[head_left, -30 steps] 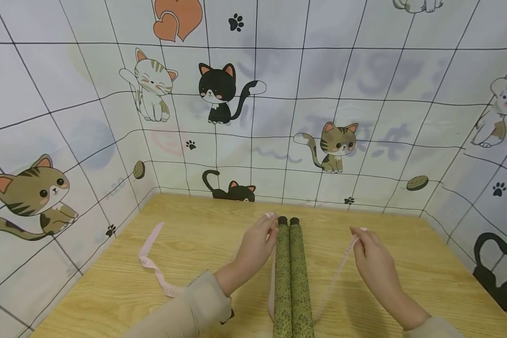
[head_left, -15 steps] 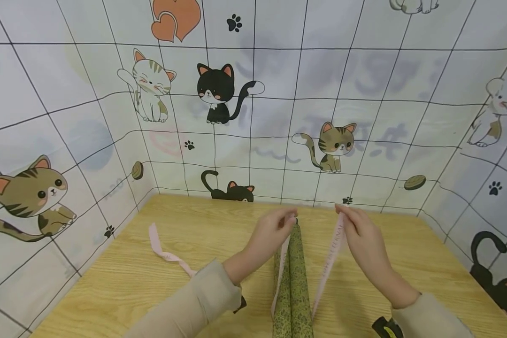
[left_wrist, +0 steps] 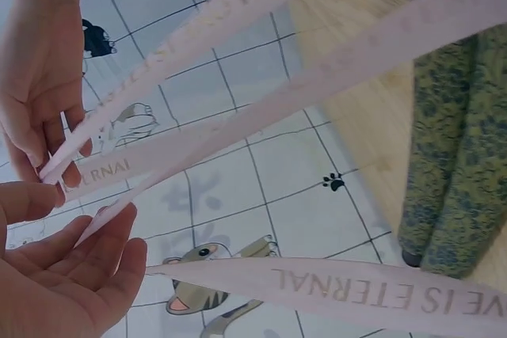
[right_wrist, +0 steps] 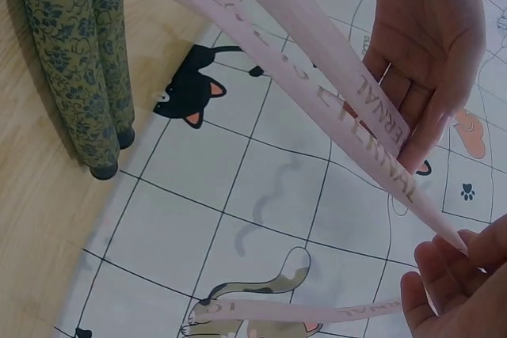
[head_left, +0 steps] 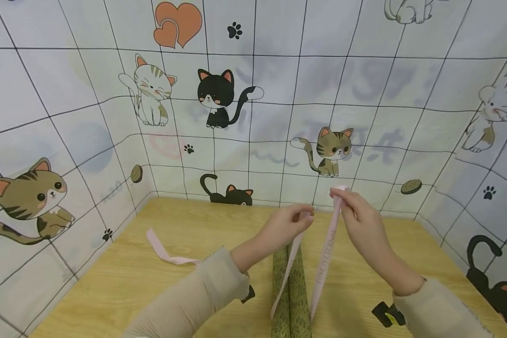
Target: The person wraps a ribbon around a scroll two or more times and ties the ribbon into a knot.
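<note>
A pale pink ribbon (head_left: 326,263) printed with "LOVE IS ETERNAL" runs up from beneath two green, dark-patterned rods (head_left: 297,291). My left hand (head_left: 279,229) pinches one length of it above the rods' far ends. To the right and slightly higher, my right hand (head_left: 363,220) pinches the other length between thumb and fingers. Both lengths slant upward, and the hands are a short gap apart. In the right wrist view the rods (right_wrist: 67,61) lie side by side, with black end caps (right_wrist: 104,172). The left wrist view shows the ribbon (left_wrist: 356,282) stretching from the fingertips.
A loose ribbon tail (head_left: 165,256) lies on the wooden tabletop (head_left: 110,286), partly behind the left sleeve (head_left: 203,295). Cat-printed sheeting (head_left: 274,112) walls in the back and sides. A black item (head_left: 387,313) shows beside the right sleeve.
Both hands have lifted and drawn closer together, the left moving right over the rods, the right moving left. The ribbon lengths have risen with them, and the loose tail has shifted on the table.
</note>
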The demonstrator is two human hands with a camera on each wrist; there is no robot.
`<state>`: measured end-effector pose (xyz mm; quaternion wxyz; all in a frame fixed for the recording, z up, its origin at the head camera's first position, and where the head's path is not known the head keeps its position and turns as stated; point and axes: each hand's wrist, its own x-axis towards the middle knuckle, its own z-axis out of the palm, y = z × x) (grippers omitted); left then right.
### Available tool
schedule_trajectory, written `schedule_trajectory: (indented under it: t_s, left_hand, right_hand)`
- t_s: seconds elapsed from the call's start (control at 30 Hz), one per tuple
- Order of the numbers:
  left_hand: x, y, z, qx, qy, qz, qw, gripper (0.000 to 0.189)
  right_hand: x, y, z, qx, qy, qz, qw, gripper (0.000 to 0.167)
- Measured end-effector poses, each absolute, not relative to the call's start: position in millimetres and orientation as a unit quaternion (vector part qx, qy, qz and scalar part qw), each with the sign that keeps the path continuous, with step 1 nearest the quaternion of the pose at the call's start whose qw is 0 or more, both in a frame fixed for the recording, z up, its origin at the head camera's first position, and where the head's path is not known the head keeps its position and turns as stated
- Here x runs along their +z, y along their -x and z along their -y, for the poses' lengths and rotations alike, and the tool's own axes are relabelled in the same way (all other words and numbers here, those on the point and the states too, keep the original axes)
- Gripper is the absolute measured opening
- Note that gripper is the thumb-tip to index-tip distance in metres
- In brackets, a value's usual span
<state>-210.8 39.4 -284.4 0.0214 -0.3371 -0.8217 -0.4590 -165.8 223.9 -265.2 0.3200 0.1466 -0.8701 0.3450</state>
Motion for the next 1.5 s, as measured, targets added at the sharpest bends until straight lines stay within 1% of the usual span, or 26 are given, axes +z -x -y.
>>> schedule_trajectory:
  t_s: [0.13, 0.4, 0.63, 0.73, 0.87, 0.97, 1.13, 1.23, 1.33, 1.4, 1.5]
  left_hand:
    - [-274, 211, -46, -0.459, 0.336, 0.822, 0.015, 0.032]
    - [-267, 201, -64, -0.453, 0.331, 0.828, -0.004, 0.033]
    - [-267, 195, -68, -0.496, 0.342, 0.798, -0.003, 0.019]
    - [-269, 197, -64, -0.552, 0.336, 0.763, -0.019, 0.019]
    - [-274, 200, -58, -0.635, 0.325, 0.699, -0.062, 0.018]
    - [-278, 205, -53, -0.659, 0.334, 0.671, -0.070, 0.017]
    - [-282, 211, -46, -0.632, 0.350, 0.691, -0.040, 0.016]
    - [-282, 211, -44, -0.634, 0.355, 0.686, -0.043, 0.015]
    - [-282, 211, -42, -0.636, 0.355, 0.683, -0.051, 0.016]
    - [-284, 211, -41, -0.639, 0.348, 0.684, -0.052, 0.016]
    - [-289, 210, -39, -0.637, 0.318, 0.701, -0.039, 0.015]
  right_hand:
    - [-255, 164, -223, 0.322, -0.155, 0.876, 0.324, 0.036]
    - [-240, 160, -216, 0.295, -0.157, 0.900, 0.280, 0.042]
    - [-236, 159, -212, 0.283, -0.161, 0.906, 0.270, 0.043]
    - [-239, 158, -216, 0.298, -0.145, 0.904, 0.270, 0.038]
    - [-252, 150, -226, 0.319, -0.106, 0.904, 0.265, 0.025]
    - [-266, 145, -229, 0.331, -0.085, 0.911, 0.230, 0.028]
    - [-281, 147, -220, 0.352, -0.075, 0.925, 0.124, 0.044]
    - [-285, 151, -211, 0.370, -0.074, 0.923, 0.078, 0.050]
    - [-288, 155, -203, 0.406, -0.077, 0.908, 0.066, 0.048]
    - [-290, 156, -200, 0.427, -0.074, 0.898, 0.074, 0.042]
    - [-293, 157, -198, 0.446, -0.066, 0.888, 0.090, 0.032]
